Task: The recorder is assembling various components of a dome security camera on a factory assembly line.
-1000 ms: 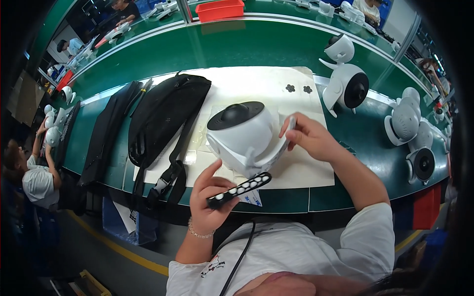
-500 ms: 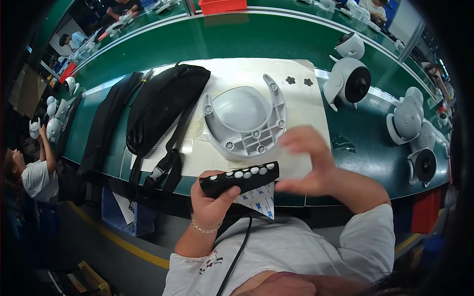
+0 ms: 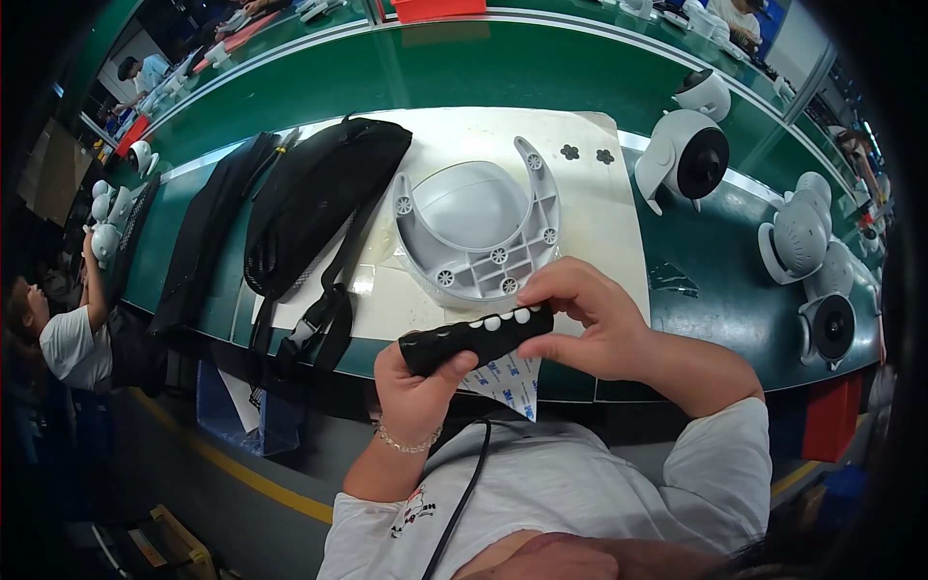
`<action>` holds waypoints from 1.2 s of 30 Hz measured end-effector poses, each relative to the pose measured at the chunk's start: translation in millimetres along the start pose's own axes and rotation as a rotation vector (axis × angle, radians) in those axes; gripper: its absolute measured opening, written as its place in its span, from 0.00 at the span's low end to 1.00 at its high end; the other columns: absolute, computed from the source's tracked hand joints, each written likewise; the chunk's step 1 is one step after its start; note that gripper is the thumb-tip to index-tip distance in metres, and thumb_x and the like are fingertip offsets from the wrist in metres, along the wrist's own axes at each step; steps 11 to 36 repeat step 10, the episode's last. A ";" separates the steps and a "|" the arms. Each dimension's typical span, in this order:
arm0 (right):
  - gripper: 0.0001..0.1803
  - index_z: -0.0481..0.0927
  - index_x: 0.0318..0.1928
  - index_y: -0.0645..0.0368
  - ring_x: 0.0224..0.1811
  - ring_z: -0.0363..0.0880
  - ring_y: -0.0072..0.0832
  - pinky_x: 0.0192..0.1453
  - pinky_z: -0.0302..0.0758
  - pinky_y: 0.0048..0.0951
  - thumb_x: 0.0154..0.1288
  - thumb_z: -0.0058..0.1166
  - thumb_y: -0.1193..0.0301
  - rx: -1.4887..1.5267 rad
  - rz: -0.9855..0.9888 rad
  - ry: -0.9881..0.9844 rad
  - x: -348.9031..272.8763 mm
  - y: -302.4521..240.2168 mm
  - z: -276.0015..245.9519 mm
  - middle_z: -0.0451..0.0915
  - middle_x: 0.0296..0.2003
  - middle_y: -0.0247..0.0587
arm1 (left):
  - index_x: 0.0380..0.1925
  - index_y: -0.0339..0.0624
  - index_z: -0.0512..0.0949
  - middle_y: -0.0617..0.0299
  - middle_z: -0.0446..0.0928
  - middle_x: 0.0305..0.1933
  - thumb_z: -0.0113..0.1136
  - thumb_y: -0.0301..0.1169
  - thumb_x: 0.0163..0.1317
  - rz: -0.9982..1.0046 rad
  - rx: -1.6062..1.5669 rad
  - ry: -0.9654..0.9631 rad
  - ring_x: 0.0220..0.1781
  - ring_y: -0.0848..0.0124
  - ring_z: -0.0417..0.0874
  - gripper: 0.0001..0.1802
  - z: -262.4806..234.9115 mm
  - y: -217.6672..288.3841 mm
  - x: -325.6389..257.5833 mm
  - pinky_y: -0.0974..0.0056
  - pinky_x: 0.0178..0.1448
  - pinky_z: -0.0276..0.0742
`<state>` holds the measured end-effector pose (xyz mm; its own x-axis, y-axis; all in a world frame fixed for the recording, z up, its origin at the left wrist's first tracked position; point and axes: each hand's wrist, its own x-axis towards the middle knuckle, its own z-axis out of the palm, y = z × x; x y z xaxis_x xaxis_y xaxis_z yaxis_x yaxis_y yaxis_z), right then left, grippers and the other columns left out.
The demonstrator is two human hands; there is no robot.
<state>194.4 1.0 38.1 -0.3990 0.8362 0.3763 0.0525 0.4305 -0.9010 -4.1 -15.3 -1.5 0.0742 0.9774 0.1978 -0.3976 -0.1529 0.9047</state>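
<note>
My left hand [image 3: 418,382] grips the left end of a black strip [image 3: 474,336] that carries a row of small white round pads. My right hand [image 3: 585,324] pinches the strip's right end with thumb and fingers. A printed white backing sheet [image 3: 507,379] hangs under the strip. Just beyond my hands, a white dome camera housing [image 3: 478,227] lies upside down on the white mat [image 3: 599,193], its grey base with screw posts facing up.
A black waist bag [image 3: 314,198] with straps lies left of the housing. Two small black flower-shaped pads [image 3: 587,154] sit at the mat's far right. Several white dome cameras [image 3: 688,155] stand on the green bench [image 3: 503,68] at right. Another person [image 3: 68,333] works at far left.
The camera housing has been turned upside down and let go by my right hand. My right hand has come back to the black strip, which both hands now hold.
</note>
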 end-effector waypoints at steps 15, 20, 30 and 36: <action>0.18 0.65 0.47 0.57 0.43 0.71 0.22 0.51 0.68 0.23 0.56 0.52 0.80 0.252 0.232 -0.111 -6.1 5.1 -9.5 0.69 0.42 0.35 | 0.31 0.32 0.78 0.61 0.79 0.30 0.66 0.24 0.46 0.097 0.091 -0.021 0.31 0.77 0.76 0.12 -0.3 -2.2 -1.1 0.75 0.37 0.71; 0.18 0.65 0.47 0.57 0.43 0.71 0.22 0.51 0.68 0.23 0.56 0.52 0.80 0.252 0.232 -0.111 -6.1 5.1 -9.5 0.69 0.42 0.35 | 0.31 0.32 0.78 0.61 0.79 0.30 0.66 0.24 0.46 0.097 0.091 -0.021 0.31 0.77 0.76 0.12 -0.3 -2.2 -1.1 0.75 0.37 0.71; 0.18 0.65 0.47 0.57 0.43 0.71 0.22 0.51 0.68 0.23 0.56 0.52 0.80 0.252 0.232 -0.111 -6.1 5.1 -9.5 0.69 0.42 0.35 | 0.31 0.32 0.78 0.61 0.79 0.30 0.66 0.24 0.46 0.097 0.091 -0.021 0.31 0.77 0.76 0.12 -0.3 -2.2 -1.1 0.75 0.37 0.71; 0.18 0.65 0.47 0.57 0.43 0.71 0.22 0.51 0.68 0.23 0.56 0.52 0.80 0.252 0.232 -0.111 -6.1 5.1 -9.5 0.69 0.42 0.35 | 0.31 0.32 0.78 0.61 0.79 0.30 0.66 0.24 0.46 0.097 0.091 -0.021 0.31 0.77 0.76 0.12 -0.3 -2.2 -1.1 0.75 0.37 0.71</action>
